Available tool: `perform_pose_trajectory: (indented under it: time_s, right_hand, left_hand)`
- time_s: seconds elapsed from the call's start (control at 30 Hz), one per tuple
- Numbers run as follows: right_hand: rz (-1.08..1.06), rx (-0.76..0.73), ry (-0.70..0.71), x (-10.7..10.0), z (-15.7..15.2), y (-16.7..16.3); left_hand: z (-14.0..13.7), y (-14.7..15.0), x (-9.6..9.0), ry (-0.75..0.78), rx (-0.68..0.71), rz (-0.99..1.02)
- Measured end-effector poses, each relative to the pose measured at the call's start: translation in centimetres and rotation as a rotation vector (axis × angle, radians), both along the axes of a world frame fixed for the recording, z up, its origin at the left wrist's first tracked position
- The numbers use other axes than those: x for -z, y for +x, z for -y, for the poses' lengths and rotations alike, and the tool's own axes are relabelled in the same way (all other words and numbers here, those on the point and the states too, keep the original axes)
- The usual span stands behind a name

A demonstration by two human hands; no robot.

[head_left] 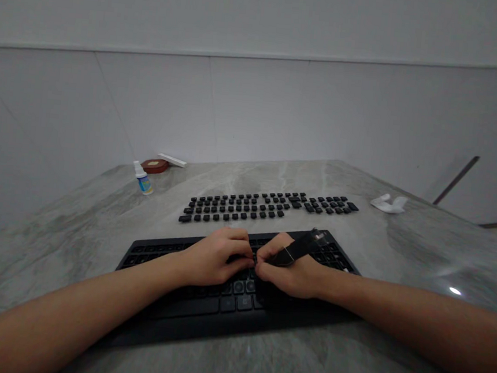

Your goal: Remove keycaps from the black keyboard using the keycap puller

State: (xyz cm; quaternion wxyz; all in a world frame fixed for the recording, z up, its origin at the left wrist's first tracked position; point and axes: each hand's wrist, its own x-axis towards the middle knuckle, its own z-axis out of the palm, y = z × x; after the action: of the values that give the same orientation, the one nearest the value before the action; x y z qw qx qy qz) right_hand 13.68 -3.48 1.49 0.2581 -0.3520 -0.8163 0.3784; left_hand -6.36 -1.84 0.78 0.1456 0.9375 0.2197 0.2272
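A black keyboard (214, 323) lies in front of me, with many of its keycaps off and a few large ones still along the near edge. My right hand (293, 272) is closed around a dark, flat-handled tool (297, 250), whose handle slants up to the right; its working tip is hidden by my fingers. Over the middle of the keyboard, my left hand (220, 256) has its thumb and fingers drawn together, almost touching the right fingertips. Whatever is between the left fingers is too small or hidden to make out.
Behind the keyboard, loose black keycaps (238, 209) lie in rows on the grey marbled table (420, 254). A small spray bottle (143, 180) stands at the left, near a reddish-brown round object (155, 167) and a white strip (172, 160). Crumpled white tissue (388, 204) is at the right.
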Motion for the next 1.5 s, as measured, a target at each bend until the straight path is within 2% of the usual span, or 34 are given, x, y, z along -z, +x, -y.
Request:
perform_pose_trajectory:
  time_s: [0.2,0.5,0.83,1.1,1.33,1.5]
  right_hand:
    - [0.022,-0.036,0.070,0.2,0.0,0.0]
    - [-0.065,0.020,-0.146,-0.2,-0.3,-0.2]
    - [-0.094,0.003,-0.119,0.2,-0.3,-0.1]
    - [-0.013,-0.041,0.029,0.4,-0.3,0.2]
    - [0.107,-0.037,0.272,0.7,-0.1,0.5]
    - [0.077,-0.112,0.412,0.9,-0.2,0.7]
  left_hand:
    - [0.0,-0.1,0.1,-0.013,-0.021,-0.017]
    - [-0.3,-0.2,0.4,-0.005,-0.024,0.001]
    - [-0.3,-0.2,0.4,-0.010,-0.026,0.008]
    - [-0.2,-0.1,0.3,-0.009,-0.028,0.009]
    - [-0.2,-0.1,0.3,-0.005,-0.036,-0.006]
    - [-0.3,-0.1,0.4,0.015,-0.038,-0.010]
